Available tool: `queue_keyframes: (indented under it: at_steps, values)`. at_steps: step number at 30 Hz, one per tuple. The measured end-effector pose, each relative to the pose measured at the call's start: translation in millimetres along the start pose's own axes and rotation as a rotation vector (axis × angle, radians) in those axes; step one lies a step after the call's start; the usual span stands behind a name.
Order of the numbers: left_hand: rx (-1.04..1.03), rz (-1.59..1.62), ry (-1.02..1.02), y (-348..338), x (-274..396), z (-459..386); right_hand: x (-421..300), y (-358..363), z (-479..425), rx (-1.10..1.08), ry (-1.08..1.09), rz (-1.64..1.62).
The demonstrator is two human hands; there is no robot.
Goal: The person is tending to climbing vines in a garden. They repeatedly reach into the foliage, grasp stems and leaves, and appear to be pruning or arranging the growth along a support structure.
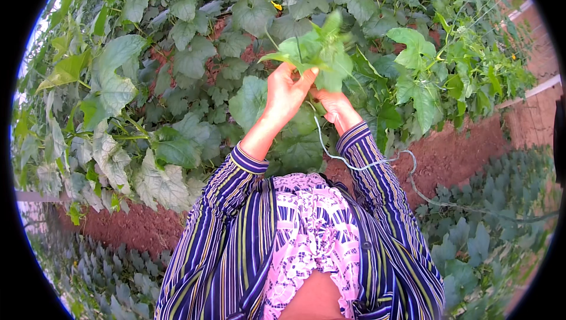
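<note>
My left hand [286,92] pinches a leafy vine shoot [325,54] between thumb and fingers, at chest height before me. The shoot's tip is blurred. My right hand [338,106] is close beside it, just below the shoot's leaves. A leaf covers its fingertips, so what they hold is hidden. A pale blue string [322,141] comes up to the gap between both hands. From there it hangs down, crosses my right sleeve [376,169] and runs off to the right.
Dense climbing vines with broad leaves [254,14] fill the space ahead, with a few yellow flowers [276,6]. Dry, pale leaves [161,183] hang at the left. Reddish soil [460,154] shows below, and more low plants [477,240] grow at the lower right.
</note>
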State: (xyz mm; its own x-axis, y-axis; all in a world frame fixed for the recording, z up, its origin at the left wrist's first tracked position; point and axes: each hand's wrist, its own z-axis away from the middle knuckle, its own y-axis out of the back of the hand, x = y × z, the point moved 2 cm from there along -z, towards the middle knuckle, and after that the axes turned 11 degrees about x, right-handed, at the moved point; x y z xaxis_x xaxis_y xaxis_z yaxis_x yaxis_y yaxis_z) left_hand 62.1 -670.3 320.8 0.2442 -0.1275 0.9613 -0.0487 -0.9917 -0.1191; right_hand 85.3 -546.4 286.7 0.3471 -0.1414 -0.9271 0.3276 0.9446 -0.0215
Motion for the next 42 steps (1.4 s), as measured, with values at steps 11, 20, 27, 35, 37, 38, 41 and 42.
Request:
queue_keyframes:
  at_steps: [11,20,27,35,37,38,41,42]
  values:
    - [0.008,0.124,0.008,0.8,-4.5,-4.8,-78.2,47.3,67.0,0.47,0.853,0.43]
    - [-0.069,0.056,-0.019,-2.9,1.6,10.4,-65.1,19.8,51.2,0.212,1.085,0.235]
    - [-0.057,-0.055,-0.087,0.3,7.0,15.4,-65.1,19.3,56.3,0.247,1.082,0.304]
    - [-0.051,-0.005,-0.074,-1.1,-4.6,16.7,-72.8,26.5,65.6,0.261,1.172,0.573]
    - [-0.048,-0.061,-0.087,-1.8,5.4,20.2,-73.4,27.0,68.2,0.279,1.172,0.633]
    - [-0.039,-0.056,-0.087,-2.7,0.5,18.8,-71.8,30.1,63.4,0.34,1.226,0.534]
    - [-0.033,-0.003,0.037,1.3,-8.1,14.5,-93.0,50.1,69.7,0.308,1.107,-0.012]
    - [-0.037,0.014,0.093,2.4,-7.8,12.0,-112.0,64.4,74.4,0.454,1.324,0.109]
